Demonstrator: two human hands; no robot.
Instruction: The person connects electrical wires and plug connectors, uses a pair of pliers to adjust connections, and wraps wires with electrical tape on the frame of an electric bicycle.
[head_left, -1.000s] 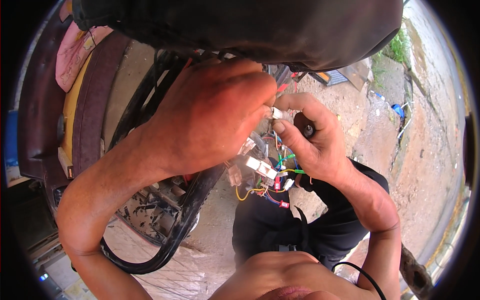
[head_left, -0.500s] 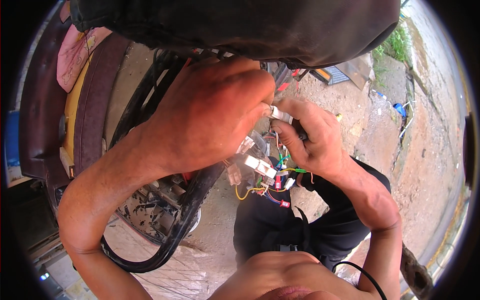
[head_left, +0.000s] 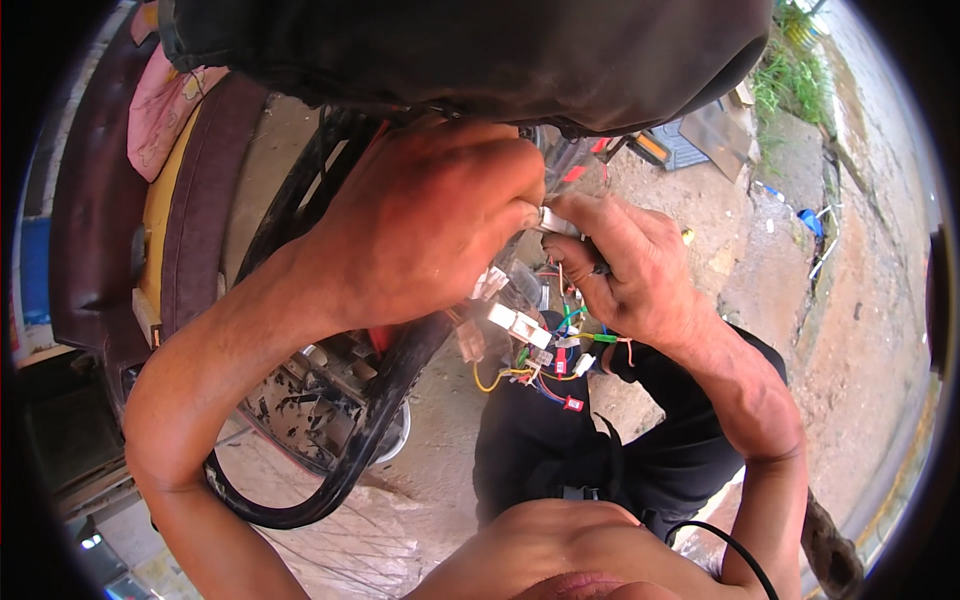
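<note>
Between my hands is a small white plastic wire connector [head_left: 560, 223]. My left hand [head_left: 430, 225], its back turned up and fingers curled, pinches the connector's left end. Thumb and forefinger of my right hand [head_left: 635, 262] close on its other end. Below hangs a loose bundle of coloured wires: a larger white connector [head_left: 519, 325], a translucent connector [head_left: 470, 342], a red connector [head_left: 573, 404] and a green sleeve [head_left: 604, 339]. The wires behind my left hand are hidden.
A black padded cover [head_left: 470, 60] overhangs my hands. Black frame tubing [head_left: 375, 440] curves below my left forearm. A maroon sofa [head_left: 200, 220] with a pink cloth [head_left: 165, 110] stands at left. Rough concrete ground [head_left: 745, 290] lies to the right.
Both hands keep their pinch on the connector, with little movement between them. The whole view has shifted slightly.
</note>
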